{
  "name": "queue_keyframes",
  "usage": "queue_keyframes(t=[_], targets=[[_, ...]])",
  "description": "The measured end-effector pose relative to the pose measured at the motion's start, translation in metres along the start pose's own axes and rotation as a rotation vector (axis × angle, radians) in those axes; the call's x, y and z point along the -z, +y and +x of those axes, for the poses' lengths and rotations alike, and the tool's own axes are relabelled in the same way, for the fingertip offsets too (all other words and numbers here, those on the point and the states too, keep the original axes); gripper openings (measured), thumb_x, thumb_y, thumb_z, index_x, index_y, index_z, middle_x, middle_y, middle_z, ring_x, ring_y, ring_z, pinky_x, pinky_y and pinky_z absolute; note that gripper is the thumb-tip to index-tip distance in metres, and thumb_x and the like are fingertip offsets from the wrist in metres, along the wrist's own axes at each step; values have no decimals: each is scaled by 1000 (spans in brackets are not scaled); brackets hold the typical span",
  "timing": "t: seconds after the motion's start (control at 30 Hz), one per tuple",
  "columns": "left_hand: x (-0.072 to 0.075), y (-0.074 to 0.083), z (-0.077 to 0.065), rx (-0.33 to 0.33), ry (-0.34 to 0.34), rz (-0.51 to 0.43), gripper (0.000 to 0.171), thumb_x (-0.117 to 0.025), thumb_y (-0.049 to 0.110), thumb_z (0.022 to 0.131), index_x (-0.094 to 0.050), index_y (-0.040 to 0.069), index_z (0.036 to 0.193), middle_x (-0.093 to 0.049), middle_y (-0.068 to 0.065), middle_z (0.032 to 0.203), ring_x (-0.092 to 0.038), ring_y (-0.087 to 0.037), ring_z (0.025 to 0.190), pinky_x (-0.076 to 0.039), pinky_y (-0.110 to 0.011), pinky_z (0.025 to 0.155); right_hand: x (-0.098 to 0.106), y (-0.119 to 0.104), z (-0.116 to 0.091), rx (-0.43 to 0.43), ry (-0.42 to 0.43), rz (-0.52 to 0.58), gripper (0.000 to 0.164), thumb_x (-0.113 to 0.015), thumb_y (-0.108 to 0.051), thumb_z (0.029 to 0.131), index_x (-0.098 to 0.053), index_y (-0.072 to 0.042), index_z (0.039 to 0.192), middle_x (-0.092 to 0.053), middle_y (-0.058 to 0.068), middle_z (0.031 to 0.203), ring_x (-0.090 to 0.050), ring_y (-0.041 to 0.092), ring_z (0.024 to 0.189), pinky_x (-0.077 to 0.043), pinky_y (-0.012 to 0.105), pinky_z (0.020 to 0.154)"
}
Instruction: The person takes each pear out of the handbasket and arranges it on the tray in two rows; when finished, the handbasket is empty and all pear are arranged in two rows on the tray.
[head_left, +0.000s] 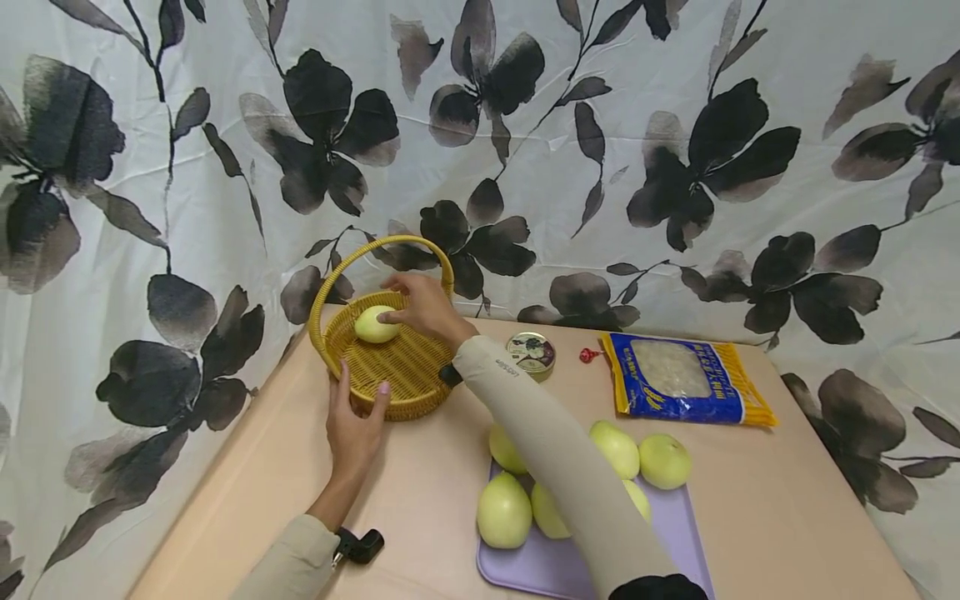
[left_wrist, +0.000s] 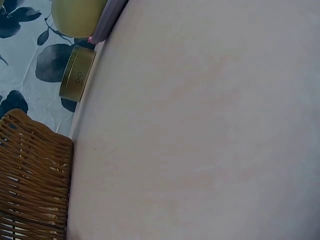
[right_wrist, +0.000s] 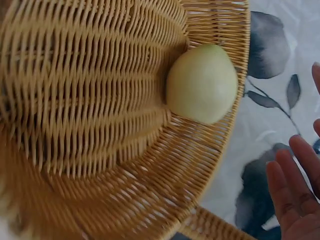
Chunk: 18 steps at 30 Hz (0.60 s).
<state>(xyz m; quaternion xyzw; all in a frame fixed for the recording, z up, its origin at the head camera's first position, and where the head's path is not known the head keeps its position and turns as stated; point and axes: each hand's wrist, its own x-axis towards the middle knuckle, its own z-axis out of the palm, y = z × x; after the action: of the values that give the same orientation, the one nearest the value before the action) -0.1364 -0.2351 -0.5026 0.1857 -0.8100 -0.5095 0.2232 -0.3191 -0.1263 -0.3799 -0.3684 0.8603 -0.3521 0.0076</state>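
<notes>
A yellow wicker basket (head_left: 390,367) with a tall arched handle stands at the back left of the table. One pale green pear (head_left: 377,325) lies inside it, against the far left wall; the right wrist view shows this pear (right_wrist: 202,84) resting on the weave without fingers round it. My right hand (head_left: 429,307) reaches over the basket, its fingertips right beside the pear in the head view. Outside, at the near left wall, my left hand (head_left: 354,429) rests with straight thumb and forefinger against the basket. The left wrist view catches only a wicker corner (left_wrist: 35,180).
A lilac tray (head_left: 525,571) holding several pears (head_left: 504,510) sits at the front, partly hidden under my right forearm. Behind it are a round tin (head_left: 531,353), a small red trinket (head_left: 588,355) and a blue-and-yellow packet (head_left: 686,379). A flowered curtain (head_left: 570,183) hangs behind the table.
</notes>
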Motion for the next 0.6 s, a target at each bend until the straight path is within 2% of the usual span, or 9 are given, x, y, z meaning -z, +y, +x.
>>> queue_keyframes(t=[0.2, 0.4, 0.6], targets=[[-2, 2, 1, -9, 4, 4, 88, -67, 50, 103, -13, 36, 171, -5, 0, 181, -17, -33, 166, -27, -56, 133, -18, 6, 20, -15, 23, 25, 57, -89, -32, 90, -69, -16, 140, -70, 7, 142, -64, 23, 131, -54, 36, 111], [-1, 1, 1, 7, -6, 6, 89, -69, 45, 104, -11, 38, 171, -1, 1, 181, -13, -34, 166, -26, -58, 133, -38, 16, 33, -11, 58, -16, 56, -88, -32, 90, -68, -18, 141, -70, 1, 142, -64, 21, 133, -53, 35, 114], [1, -1, -2, 10, 1, 7, 89, -68, 45, 104, -10, 39, 171, -1, 2, 180, -15, -33, 166, -30, -57, 132, -49, 13, 37, -7, -23, -35, 58, -89, -27, 89, -68, -15, 142, -66, 2, 147, -58, 22, 141, -48, 35, 120]])
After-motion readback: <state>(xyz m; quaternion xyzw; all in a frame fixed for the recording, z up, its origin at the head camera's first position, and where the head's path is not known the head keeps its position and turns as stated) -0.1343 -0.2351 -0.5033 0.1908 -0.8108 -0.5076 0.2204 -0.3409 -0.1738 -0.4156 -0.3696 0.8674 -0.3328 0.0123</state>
